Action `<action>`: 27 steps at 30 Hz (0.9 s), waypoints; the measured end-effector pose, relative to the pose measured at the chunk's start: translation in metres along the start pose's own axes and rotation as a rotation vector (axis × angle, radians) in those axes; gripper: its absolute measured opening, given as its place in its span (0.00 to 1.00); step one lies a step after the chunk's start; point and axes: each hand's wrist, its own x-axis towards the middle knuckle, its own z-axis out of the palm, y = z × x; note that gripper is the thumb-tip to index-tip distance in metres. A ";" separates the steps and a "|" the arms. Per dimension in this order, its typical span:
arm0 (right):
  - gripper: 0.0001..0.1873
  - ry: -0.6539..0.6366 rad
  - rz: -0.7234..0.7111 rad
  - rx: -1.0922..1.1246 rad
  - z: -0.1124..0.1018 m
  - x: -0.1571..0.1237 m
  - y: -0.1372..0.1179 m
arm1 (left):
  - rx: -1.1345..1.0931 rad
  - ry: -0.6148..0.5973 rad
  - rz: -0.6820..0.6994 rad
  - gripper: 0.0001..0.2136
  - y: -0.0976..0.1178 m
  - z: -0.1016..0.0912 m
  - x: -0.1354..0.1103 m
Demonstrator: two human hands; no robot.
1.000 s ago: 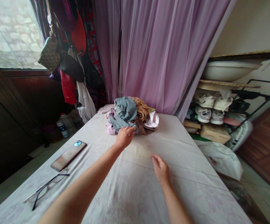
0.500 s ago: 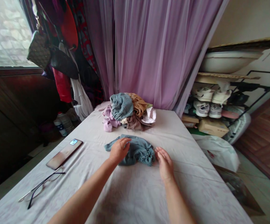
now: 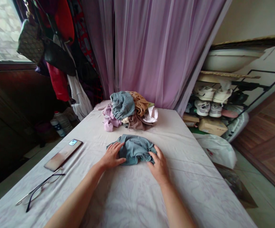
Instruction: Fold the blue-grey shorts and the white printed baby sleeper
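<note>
A crumpled grey-blue garment (image 3: 134, 148) lies on the pale sheet of the table (image 3: 132, 196), in front of me. My left hand (image 3: 111, 156) rests on its left edge with fingers spread flat. My right hand (image 3: 158, 164) touches its right edge, fingers curled onto the cloth. Behind it sits a pile of clothes (image 3: 129, 110) in blue, tan, lilac and white.
A phone (image 3: 63, 155) and a pair of glasses (image 3: 39, 191) lie on the table's left side. A purple curtain (image 3: 156, 47) hangs behind. Bags and clothes (image 3: 54, 53) hang at the left. A shoe rack (image 3: 213, 104) and a white bag (image 3: 217, 150) stand on the right.
My left hand pulled the grey-blue garment off the pile toward me and laid it down. Both hands have now come onto its edges.
</note>
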 end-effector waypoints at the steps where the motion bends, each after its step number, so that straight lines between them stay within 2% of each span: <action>1: 0.16 0.019 -0.003 0.022 0.000 0.001 0.003 | 0.007 -0.043 0.018 0.41 -0.001 -0.003 -0.002; 3: 0.15 0.087 0.013 0.098 0.000 0.004 0.006 | 0.030 -0.090 0.035 0.42 0.000 -0.007 -0.004; 4: 0.15 0.126 0.042 0.140 -0.001 0.006 0.007 | 0.044 -0.089 0.033 0.39 0.002 -0.009 -0.003; 7: 0.18 0.177 0.192 0.235 -0.007 0.012 0.001 | 0.084 -0.015 -0.001 0.17 0.013 -0.009 0.001; 9: 0.19 0.146 0.280 0.243 -0.014 0.016 -0.007 | 0.106 0.031 -0.024 0.08 0.022 -0.008 0.004; 12: 0.20 0.114 0.289 0.230 -0.029 0.022 -0.017 | 0.142 0.079 -0.083 0.08 0.035 -0.017 0.004; 16: 0.20 0.119 0.227 0.230 -0.061 0.042 -0.023 | 0.101 0.129 -0.270 0.10 0.047 -0.056 0.010; 19: 0.20 0.114 0.236 0.288 -0.081 0.075 -0.020 | -0.066 0.218 -0.253 0.11 0.056 -0.091 0.043; 22: 0.23 0.113 0.350 0.382 -0.084 0.118 -0.008 | -0.463 0.283 -0.269 0.12 0.065 -0.105 0.099; 25: 0.28 0.236 0.497 0.449 -0.072 0.145 0.016 | -0.778 0.316 -0.258 0.13 0.067 -0.092 0.141; 27: 0.30 0.320 0.547 0.458 -0.062 0.145 0.036 | -0.760 0.359 -0.229 0.19 0.061 -0.073 0.147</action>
